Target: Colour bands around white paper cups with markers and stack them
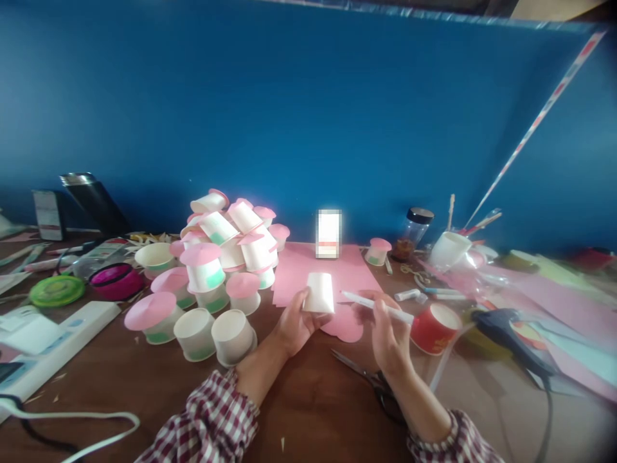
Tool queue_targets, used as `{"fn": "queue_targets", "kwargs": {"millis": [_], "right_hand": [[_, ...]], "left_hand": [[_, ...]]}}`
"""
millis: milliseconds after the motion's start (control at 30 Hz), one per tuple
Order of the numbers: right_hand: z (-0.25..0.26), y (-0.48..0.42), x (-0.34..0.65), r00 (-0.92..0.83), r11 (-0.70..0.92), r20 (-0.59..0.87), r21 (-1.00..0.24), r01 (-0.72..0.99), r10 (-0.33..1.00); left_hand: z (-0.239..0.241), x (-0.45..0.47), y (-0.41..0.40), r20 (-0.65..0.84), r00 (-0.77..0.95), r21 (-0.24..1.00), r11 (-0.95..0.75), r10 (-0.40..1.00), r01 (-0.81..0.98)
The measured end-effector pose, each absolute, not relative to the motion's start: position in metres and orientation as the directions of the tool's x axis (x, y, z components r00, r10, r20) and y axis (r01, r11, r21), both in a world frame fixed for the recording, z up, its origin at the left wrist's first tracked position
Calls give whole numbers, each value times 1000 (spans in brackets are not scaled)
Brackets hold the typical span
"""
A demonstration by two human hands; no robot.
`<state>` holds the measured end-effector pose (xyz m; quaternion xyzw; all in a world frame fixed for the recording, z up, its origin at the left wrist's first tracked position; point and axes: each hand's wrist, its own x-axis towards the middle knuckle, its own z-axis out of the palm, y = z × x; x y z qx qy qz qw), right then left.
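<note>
My left hand (pixel 294 325) is closed round a small white paper cup (pixel 320 292), held upside down above the brown table. My right hand (pixel 388 337) grips a white marker pen (pixel 376 306), its tip pointing left at the cup's side, a short gap away. Under both hands lies a pink paper sheet (pixel 299 270) with a cut pink scalloped piece (pixel 344 325) at its near edge.
A heap of white cups with pink lids (pixel 226 247) stands left of my hands. Scissors (pixel 371 379) lie near my right wrist. A red cup (pixel 434 328), a glue gun (pixel 511 328), a jar (pixel 412 231), a white mug (pixel 448 249), a power strip (pixel 53 347) and a white cable (pixel 72 418) sit around.
</note>
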<state>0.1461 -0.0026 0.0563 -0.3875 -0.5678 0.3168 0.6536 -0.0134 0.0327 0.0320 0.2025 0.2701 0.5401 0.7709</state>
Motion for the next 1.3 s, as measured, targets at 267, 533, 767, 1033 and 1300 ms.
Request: {"fn": "queue_targets", "kwargs": {"millis": [267, 533, 767, 1033, 1300], "right_hand": [[46, -6, 143, 44, 524, 585, -755, 393, 810], [45, -5, 143, 19, 528, 622, -680, 508, 783], [43, -4, 143, -24, 532, 619, -655, 536, 785], [42, -3, 143, -27, 530, 628, -631, 567, 777], [44, -2, 142, -34, 537, 636, -621, 571, 771]], "left_hand": [[28, -7, 33, -159, 260, 713, 293, 952, -638], [29, -3, 29, -125, 246, 746, 255, 961, -615], [24, -4, 28, -30, 282, 763, 204, 959, -614], [23, -4, 28, -16, 288, 774, 194, 957, -602], [22, -4, 28, -16, 295, 772, 199, 955, -603]]}}
